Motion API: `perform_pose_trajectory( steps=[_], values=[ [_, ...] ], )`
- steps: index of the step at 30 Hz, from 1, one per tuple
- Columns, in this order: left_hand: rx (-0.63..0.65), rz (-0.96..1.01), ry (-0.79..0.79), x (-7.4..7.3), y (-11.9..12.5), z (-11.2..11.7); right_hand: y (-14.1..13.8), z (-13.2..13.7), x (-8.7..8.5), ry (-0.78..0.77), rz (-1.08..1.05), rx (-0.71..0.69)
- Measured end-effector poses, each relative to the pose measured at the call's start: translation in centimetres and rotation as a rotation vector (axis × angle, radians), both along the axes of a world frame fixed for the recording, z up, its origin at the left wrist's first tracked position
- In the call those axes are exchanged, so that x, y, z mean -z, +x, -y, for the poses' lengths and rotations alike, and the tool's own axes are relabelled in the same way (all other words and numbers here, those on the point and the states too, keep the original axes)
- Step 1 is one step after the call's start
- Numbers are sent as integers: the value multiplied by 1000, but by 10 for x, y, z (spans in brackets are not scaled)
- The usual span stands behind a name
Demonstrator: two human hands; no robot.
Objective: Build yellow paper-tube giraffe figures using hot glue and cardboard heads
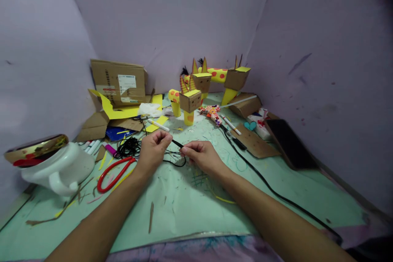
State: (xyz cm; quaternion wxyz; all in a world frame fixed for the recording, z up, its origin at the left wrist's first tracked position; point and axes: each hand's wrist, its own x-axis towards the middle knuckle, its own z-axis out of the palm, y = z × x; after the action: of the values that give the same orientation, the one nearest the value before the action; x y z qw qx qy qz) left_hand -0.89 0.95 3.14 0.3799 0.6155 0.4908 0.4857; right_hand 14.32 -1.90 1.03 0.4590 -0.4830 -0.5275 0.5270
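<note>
Two bare forearms come in from the bottom edge, reaching across the pale green table cover (184, 208). The left hand (152, 149) has its fingers pinched tight on one end of a thin black cord (177, 143); the right hand (201, 156) is curled closed, pinching the other end. Between them the cord runs taut and short, slim and dark, then droops into a loose loop just above the cover, right in the middle of the table. To the left, a tangled bundle of black cord (129, 146) lies next to red-handled scissors (115, 172), and a white jug (58, 168) sits further left. The cover is scribbled with pen marks and littered with yellow paper scraps and slivers. A black cable (260, 178) snakes off to the right, past a dark phone (290, 143). Behind, cardboard-and-yellow giraffe figures (196, 94) stand by an open cardboard box (118, 84). Lilac walls close in on three sides, smudged on the right.
</note>
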Motion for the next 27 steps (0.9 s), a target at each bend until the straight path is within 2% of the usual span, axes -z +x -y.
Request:
perform_pose_trajectory(
  steps=[6,15,23,27],
  values=[
    [-40,-9,1,-1,3,2,2,-1,1,-32,44,58],
    [-6,-61,5,6,6,2,-1,-1,4,-81,60,106],
    [-14,-62,-24,8,5,2,5,-2,-1,-23,105,-30],
    [-18,-17,-41,9,5,2,15,-11,-6,-2,39,163]
  ],
)
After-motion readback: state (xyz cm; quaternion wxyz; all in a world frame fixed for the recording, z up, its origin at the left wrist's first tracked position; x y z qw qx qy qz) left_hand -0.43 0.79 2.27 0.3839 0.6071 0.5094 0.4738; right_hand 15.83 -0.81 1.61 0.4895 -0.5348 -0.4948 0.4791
